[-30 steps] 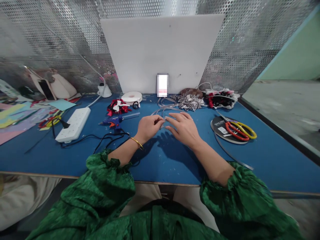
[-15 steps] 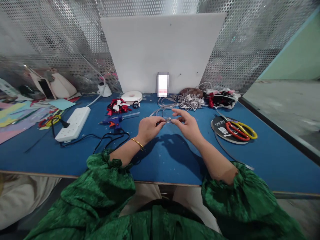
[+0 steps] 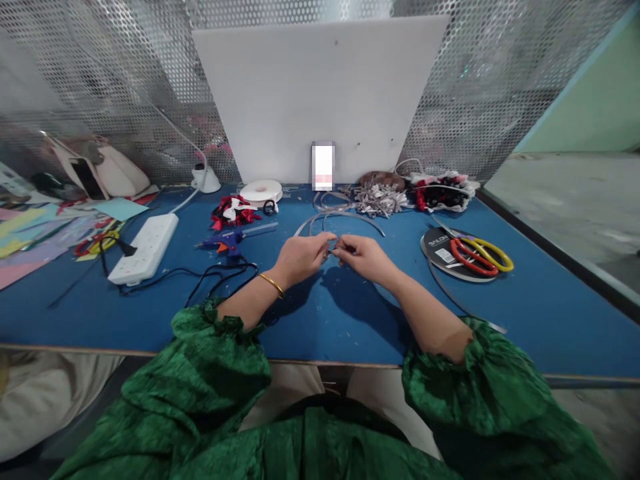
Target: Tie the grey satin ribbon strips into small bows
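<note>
My left hand (image 3: pixel 301 257) is closed in a pinch around a small piece of grey ribbon (image 3: pixel 327 253), above the middle of the blue table (image 3: pixel 330 327). Fingertips of my right hand (image 3: pixel 367 257) pinch the same ribbon from the other side, close to the left fingertips. Most of the folded part is hidden by the fingers. Behind the hands, a long length of grey ribbon (image 3: pixel 345 214) curves over the table. Whether it joins the held piece I cannot tell. A pile of small grey ribbon bows (image 3: pixel 383 200) lies further back.
On the left are a blue glue gun (image 3: pixel 225 241), red, black and white bows (image 3: pixel 233 213), a white ribbon roll (image 3: pixel 261 191) and a white power strip (image 3: pixel 145 248). Scissors (image 3: pixel 475 257) rest on a black spool (image 3: pixel 434 250) at right. A lit phone (image 3: pixel 323 167) leans against the white board (image 3: pixel 320 87).
My right fingers, spread before, have curled in to a pinch beside the left ones. The hands have come closer together, and more of the grey ribbon behind them shows. The view has shifted slightly.
</note>
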Demonstrator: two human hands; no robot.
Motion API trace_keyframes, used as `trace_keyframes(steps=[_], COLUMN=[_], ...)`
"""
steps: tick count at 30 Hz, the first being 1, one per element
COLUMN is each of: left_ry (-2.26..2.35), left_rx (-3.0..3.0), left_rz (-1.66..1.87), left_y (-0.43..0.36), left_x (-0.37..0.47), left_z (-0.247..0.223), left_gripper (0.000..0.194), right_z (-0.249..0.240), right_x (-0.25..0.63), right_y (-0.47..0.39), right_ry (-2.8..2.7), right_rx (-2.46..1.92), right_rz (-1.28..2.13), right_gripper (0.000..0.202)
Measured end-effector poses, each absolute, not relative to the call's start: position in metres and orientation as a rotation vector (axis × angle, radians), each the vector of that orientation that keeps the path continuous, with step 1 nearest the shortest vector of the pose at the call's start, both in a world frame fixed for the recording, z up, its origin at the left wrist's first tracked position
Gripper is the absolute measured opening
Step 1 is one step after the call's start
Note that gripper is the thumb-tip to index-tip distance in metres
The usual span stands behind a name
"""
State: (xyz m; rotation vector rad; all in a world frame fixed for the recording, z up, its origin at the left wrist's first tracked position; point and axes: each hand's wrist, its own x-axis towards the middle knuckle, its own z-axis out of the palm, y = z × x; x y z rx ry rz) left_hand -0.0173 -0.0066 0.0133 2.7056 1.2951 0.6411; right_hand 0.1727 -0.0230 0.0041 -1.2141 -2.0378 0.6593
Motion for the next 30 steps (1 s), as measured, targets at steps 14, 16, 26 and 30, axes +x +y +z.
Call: trace_keyframes(steps=[14, 16, 26, 30], left_ry=[1.245, 1.204, 1.194, 1.26], left_rx=[2.382, 2.336, 2.504, 2.695], left_rz=[0.905, 0.897, 0.809, 0.721], left_y=[-0.005, -0.003, -0.009, -0.013], left_x=[-0.016, -0.016, -0.014, -0.013], left_z=[0.017, 0.017, 0.012, 0.012], left_gripper=[0.029, 0.027, 0.03, 0.035], right_z=[0.011, 0.01, -0.003, -0.004], right_x=[0.176, 0.175, 0.168, 0.168], right_y=[-0.026, -0.027, -0.025, -0.025], right_ry=[-2.107, -2.099, -1.95, -1.995], right_rx=[-1.203, -1.22, -1.147, -1.113], right_rz=[0.615, 0.63, 0.665, 0.598], right_gripper=[0.024, 0.024, 0.015, 0.014])
